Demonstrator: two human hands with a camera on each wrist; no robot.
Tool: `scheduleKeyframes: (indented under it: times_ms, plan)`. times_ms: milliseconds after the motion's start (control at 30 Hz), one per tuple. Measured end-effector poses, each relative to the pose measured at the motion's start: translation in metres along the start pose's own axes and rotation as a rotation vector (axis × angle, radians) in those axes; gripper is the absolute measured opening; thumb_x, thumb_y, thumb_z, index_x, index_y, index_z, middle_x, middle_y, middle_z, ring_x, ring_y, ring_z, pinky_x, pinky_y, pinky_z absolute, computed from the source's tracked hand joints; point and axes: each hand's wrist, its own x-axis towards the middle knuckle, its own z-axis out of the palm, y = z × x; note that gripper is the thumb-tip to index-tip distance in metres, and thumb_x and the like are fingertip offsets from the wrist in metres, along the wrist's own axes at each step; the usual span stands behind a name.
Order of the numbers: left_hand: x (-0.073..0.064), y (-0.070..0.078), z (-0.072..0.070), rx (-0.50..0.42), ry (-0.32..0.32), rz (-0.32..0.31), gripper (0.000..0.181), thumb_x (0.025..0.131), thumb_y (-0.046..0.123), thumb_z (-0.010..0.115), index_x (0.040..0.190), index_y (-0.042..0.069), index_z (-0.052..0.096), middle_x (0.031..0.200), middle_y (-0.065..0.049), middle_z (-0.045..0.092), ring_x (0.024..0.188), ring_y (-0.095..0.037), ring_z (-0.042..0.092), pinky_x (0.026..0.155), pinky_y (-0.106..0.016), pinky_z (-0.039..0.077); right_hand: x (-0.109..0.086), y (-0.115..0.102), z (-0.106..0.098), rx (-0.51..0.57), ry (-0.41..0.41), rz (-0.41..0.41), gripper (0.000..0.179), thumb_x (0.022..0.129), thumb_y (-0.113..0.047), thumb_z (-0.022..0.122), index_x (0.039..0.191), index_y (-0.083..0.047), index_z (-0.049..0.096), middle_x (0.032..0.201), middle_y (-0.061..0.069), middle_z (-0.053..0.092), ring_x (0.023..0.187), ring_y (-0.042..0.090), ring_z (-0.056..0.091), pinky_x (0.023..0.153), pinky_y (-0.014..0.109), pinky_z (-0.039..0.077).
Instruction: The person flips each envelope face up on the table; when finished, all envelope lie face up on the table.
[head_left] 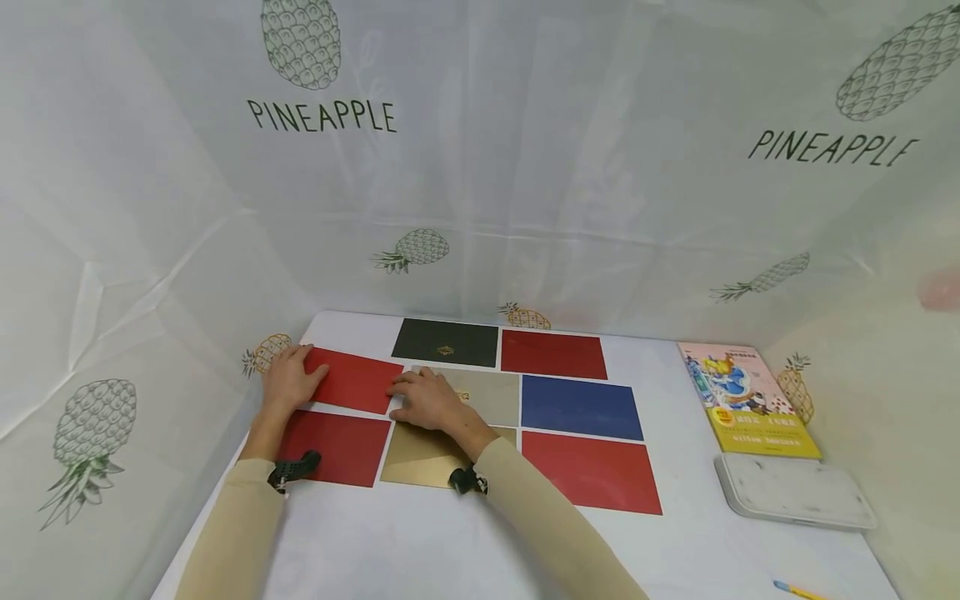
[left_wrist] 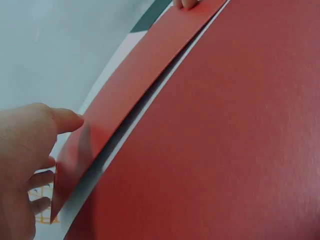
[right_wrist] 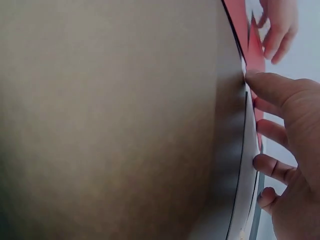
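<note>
In the head view, a bright red rectangular card lies in the left column of a grid of coloured cards, slightly askew. My left hand holds its left end, thumb over the top and the other fingers at the edge. In the left wrist view, a shadowed gap runs under the red card's near side. My right hand grips the same card's right end with bent fingers, over the grey card. Just below are a darker red card and a gold card.
A black card and a red one form the back row. Blue card and red card lie right. Further right are a pink-and-yellow book, a whitish case and a pencil. Pineapple-print sheeting surrounds the table.
</note>
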Motion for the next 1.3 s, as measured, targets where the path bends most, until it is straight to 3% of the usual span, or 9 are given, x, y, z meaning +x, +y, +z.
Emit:
scheduleKeyframes:
  times_ms: [200,467,600,833,1000,1100,1200,1267,1300]
  plan:
    - [-0.003,-0.008,-0.001,-0.053,-0.047,-0.049,0.061,0.098,0.027,0.060,0.145,-0.008,0.043,0.142,-0.038,0.044,0.129,-0.054,0.042,0.102,-0.070,0.034,-0.001,0.000,0.000,0.010,0.006,-0.002,0.045,0.095,-0.046,0.064,0.138,-0.031,0.063,0.145,-0.008,0.055,0.125,0.018,0.049,0.092,0.037,0.045]
    - [-0.003,-0.024,-0.004,-0.233,0.049,-0.011,0.044,0.099,0.010,0.057,0.140,-0.007,0.051,0.138,-0.036,0.050,0.126,-0.052,0.047,0.103,-0.063,0.037,0.001,0.001,0.001,0.036,-0.001,0.011,0.046,0.095,-0.046,0.065,0.138,-0.031,0.062,0.145,-0.008,0.054,0.123,0.018,0.049,0.092,0.036,0.044]
    - [-0.005,-0.031,-0.006,-0.324,0.064,-0.019,0.042,0.100,0.004,0.048,0.141,-0.003,0.053,0.139,-0.034,0.051,0.125,-0.050,0.049,0.100,-0.060,0.039,0.002,0.001,0.001,0.050,-0.001,0.018,0.045,0.094,-0.045,0.066,0.137,-0.031,0.063,0.145,-0.009,0.054,0.124,0.019,0.049,0.093,0.037,0.044]
    - [-0.011,-0.041,-0.015,-0.563,0.018,-0.069,0.058,0.097,-0.007,0.030,0.150,0.009,0.047,0.149,-0.025,0.047,0.130,-0.040,0.047,0.090,-0.030,0.041,0.002,0.002,0.000,0.061,0.003,0.018,0.045,0.094,-0.046,0.067,0.137,-0.031,0.064,0.144,-0.009,0.055,0.126,0.020,0.049,0.094,0.038,0.045]
    - [-0.014,-0.052,-0.025,-0.707,-0.045,-0.026,0.062,0.098,-0.010,0.029,0.154,0.013,0.043,0.155,-0.018,0.043,0.133,-0.030,0.044,0.089,-0.017,0.041,0.002,0.002,-0.001,0.064,0.006,0.019,0.046,0.094,-0.044,0.067,0.137,-0.030,0.064,0.143,-0.008,0.056,0.126,0.021,0.049,0.096,0.040,0.045]
    - [-0.015,-0.061,-0.028,-0.906,-0.103,0.015,0.067,0.094,-0.016,0.025,0.155,0.007,0.039,0.157,-0.008,0.043,0.134,-0.017,0.043,0.089,-0.015,0.042,0.004,0.002,-0.001,0.067,0.003,0.022,0.045,0.094,-0.044,0.067,0.137,-0.030,0.063,0.143,-0.008,0.056,0.127,0.022,0.049,0.096,0.040,0.045]
    - [-0.016,-0.068,-0.032,-1.230,-0.184,0.047,0.069,0.092,-0.020,0.021,0.157,0.001,0.029,0.162,-0.002,0.036,0.135,-0.009,0.042,0.093,-0.016,0.041,0.004,0.003,-0.001,0.071,0.001,0.025,0.046,0.095,-0.044,0.066,0.138,-0.030,0.063,0.143,-0.007,0.056,0.127,0.022,0.049,0.096,0.041,0.046]
    - [-0.017,-0.071,-0.034,-1.405,-0.234,0.055,0.065,0.096,-0.020,0.019,0.158,-0.002,0.021,0.165,-0.003,0.027,0.138,-0.005,0.040,0.096,-0.018,0.039,0.004,0.004,-0.001,0.085,0.003,0.027,0.046,0.094,-0.044,0.067,0.138,-0.029,0.063,0.143,-0.007,0.056,0.127,0.022,0.050,0.096,0.042,0.046]
    - [-0.017,-0.071,-0.034,-1.439,-0.246,0.059,0.060,0.099,-0.017,0.020,0.158,-0.002,0.020,0.166,-0.002,0.025,0.137,-0.003,0.041,0.096,-0.018,0.039,0.004,0.005,-0.001,0.089,0.005,0.027,0.046,0.094,-0.044,0.067,0.137,-0.030,0.063,0.143,-0.007,0.057,0.126,0.022,0.050,0.096,0.042,0.046]
